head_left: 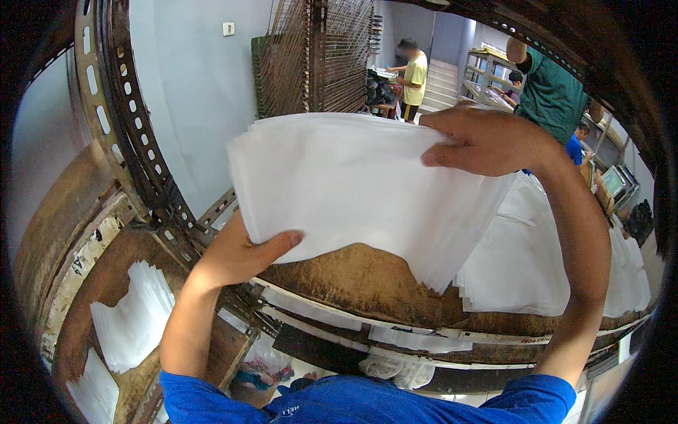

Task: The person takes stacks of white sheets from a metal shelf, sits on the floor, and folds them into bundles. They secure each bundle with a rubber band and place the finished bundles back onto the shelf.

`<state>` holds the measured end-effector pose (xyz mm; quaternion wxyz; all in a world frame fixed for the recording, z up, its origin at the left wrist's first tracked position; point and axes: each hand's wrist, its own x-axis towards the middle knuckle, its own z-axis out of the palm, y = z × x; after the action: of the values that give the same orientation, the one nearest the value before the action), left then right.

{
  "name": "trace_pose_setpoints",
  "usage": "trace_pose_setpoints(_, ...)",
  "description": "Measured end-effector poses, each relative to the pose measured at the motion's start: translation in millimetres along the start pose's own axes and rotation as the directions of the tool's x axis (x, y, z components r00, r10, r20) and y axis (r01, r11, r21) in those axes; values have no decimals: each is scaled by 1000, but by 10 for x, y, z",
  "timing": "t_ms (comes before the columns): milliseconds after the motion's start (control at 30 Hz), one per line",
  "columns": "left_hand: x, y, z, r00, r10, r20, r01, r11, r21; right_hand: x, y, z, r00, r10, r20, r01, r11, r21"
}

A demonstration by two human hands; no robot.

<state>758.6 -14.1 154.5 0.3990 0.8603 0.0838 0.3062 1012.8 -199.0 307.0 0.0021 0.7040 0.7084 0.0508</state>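
The left hand point(236, 254) comes up from the lower left with its forearm steep, the thumb laid across the front of a thick sheaf of thin, translucent white sheets point(346, 184). The right arm bows out wide at the elbow and bends back inward, so the right hand point(487, 141) reaches the sheaf's upper right corner from the side, thumb flat on the front face. Both hands pinch the sheaf between thumb and fingers.

The left fingers are hidden behind the sheets, and the right fingertips cannot be made out at the top edge. The sheaf's lower right edges are blurred, and it covers part of a white sheet pile point(519, 268) on the right.

The sheaf is held up in front of the person, above a worn brown wooden shelf point(346, 279), broad face toward the camera. Its long axis runs left to right, dipping slightly rightward, and its edge with the curved notch points down toward the blue-shirted body point(367, 403)
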Motion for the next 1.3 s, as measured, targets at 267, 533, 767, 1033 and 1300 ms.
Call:
trace_pose_setpoints(267,45,63,256,978,21,-207,-13,999,42,232,-178,-263,999,43,-24,-43,999,-20)
trace_pose_setpoints(533,2,152,196,999,38,-25,-42,977,-209,197,-438,-89,986,137,-94,-133,990,42)
trace_pose_setpoints(767,132,189,301,971,-129,-200,32,903,-428,423,-371,54,979,-94,-181,96,995,6)
trace_pose_setpoints(1033,118,29,253,968,35,-248,-141,894,-426,543,-483,52,994,-34,-105,50,986,160)
trace_pose_setpoints(1300,166,125,198,953,-225,-201,120,894,-431,634,-287,169,946,-251,-205,274,958,90)
